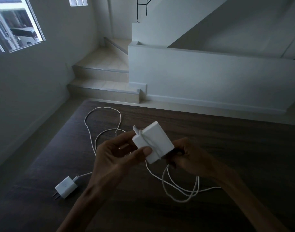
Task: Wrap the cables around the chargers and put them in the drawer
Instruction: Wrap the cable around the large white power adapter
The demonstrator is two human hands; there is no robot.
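the dark wooden table (227, 148) spreads under both my hands. above it i hold the large white charger (154, 142), my left hand (113, 158) pinching its near corner with thumb on top, my right hand (192, 158) closed on its far end. its cable (180, 190) crosses the body about once, the rest hanging in loose loops below my right hand. so i judge wrapping has just begun; next i need more turns. the small charger (65, 186) lies untouched, below left of my left hand. no drawer shows.
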